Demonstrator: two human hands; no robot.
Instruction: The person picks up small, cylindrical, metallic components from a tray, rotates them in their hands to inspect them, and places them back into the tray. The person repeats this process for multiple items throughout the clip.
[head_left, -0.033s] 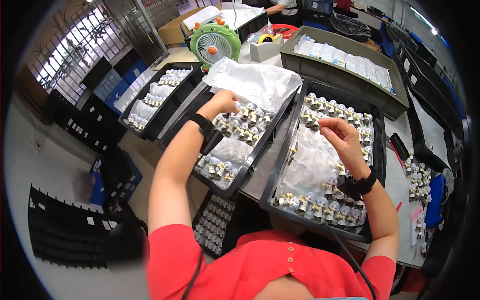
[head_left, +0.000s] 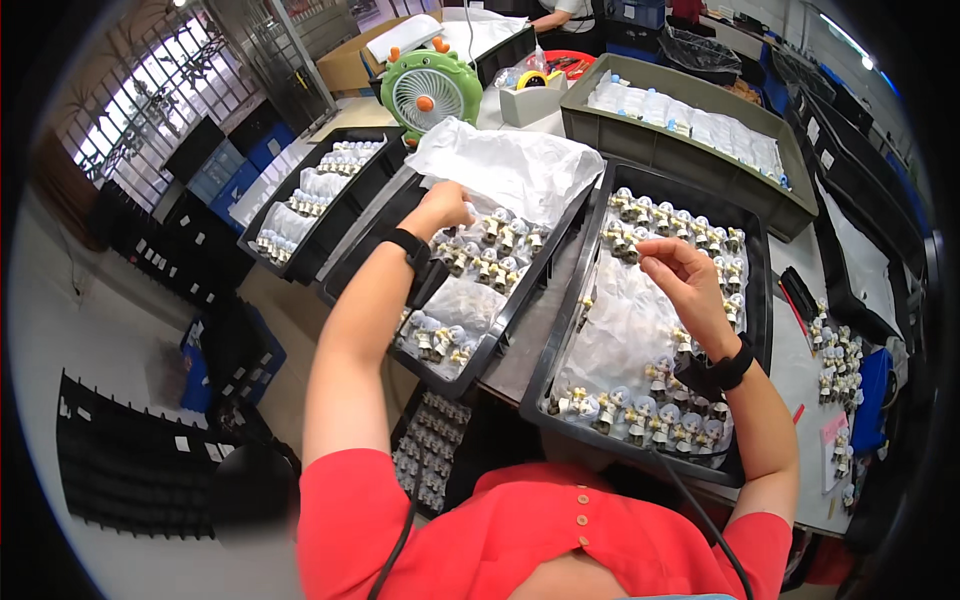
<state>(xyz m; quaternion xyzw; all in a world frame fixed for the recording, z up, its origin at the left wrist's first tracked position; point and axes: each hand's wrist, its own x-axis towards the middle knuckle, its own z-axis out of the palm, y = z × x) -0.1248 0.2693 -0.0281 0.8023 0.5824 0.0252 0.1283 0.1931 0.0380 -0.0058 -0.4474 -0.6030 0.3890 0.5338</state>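
My left hand (head_left: 446,207) reaches over the far end of the middle black tray (head_left: 485,357), fingers closed. What they hold, if anything, is hidden; small light-haired figurines (head_left: 490,268) stand in rows just beside it. Over the right black tray (head_left: 757,300), my right hand (head_left: 688,285) is bent, with thumb and fingertips pinched together close to a figurine (head_left: 622,242) in the far rows. Whether anything sits in that pinch is too small to tell. White wrapping sheet (head_left: 620,335) lies in this tray, with more figurines (head_left: 660,425) along its near edge.
White sheet (head_left: 505,170) drapes over the middle tray's far end. Behind stand a green fan (head_left: 425,100), a tape dispenser (head_left: 530,102) and an olive bin (head_left: 640,135). Another figurine tray (head_left: 285,262) is at left; loose figurines (head_left: 840,370) lie at right. A co-worker's arm (head_left: 552,18) shows far back.
My left hand and forearm have shifted very slightly over the middle tray. My right hand keeps its place and its pinch.
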